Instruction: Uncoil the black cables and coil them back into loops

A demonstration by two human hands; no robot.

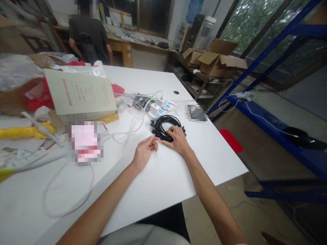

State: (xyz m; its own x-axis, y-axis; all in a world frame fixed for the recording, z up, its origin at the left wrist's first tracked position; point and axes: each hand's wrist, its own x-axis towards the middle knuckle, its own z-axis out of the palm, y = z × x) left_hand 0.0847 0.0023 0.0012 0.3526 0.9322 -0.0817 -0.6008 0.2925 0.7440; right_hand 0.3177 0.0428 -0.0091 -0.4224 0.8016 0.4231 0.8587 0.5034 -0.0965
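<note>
A coil of black cables (161, 126) lies on the white table (163, 180). My right hand (177, 139) rests at the coil's near right side, its fingers curled over the black loops and its thumb pointing left. To its left, my left hand (145, 152) is just off the table at the near side of the coil, index finger stretched toward the right thumb and the other fingers curled, nothing visible in it. Behind the coil stand white plugs on a power strip (156, 110), with white cords running left.
A pale green folder (81, 93) leans at the left, near plastic bags (19, 71) and a yellow object (25, 132). A dark pouch (196, 113) lies right of the coil. A blue metal frame (270, 126) stands at the right. A person (89, 37) is at the back left.
</note>
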